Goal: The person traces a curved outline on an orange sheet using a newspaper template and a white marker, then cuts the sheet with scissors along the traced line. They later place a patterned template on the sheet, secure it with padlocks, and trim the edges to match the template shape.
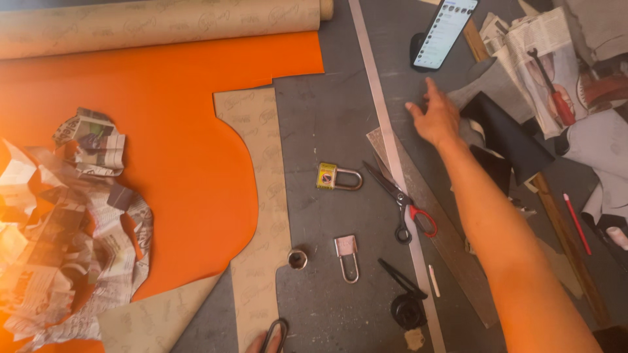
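My right hand [435,117] reaches far across the grey table, fingers apart and holding nothing. It hovers at the edge of a grey material piece [494,82] and black leather pieces [510,134], just below a lit phone [445,29]. Only a sliver of my left hand [263,342] shows at the bottom edge, its fingers in the black handles of scissors [280,330] that rest on tan pattern paper [261,196]. A large orange leather sheet [163,131] lies to the left.
Crumpled newspaper [65,229] sits on the orange sheet. Two padlocks [337,176] [347,255], red-handled scissors [405,206], a long metal ruler [392,150], a small metal cup [297,258] and a black tool [405,304] lie mid-table. A red screwdriver [556,98] lies on newspaper at right.
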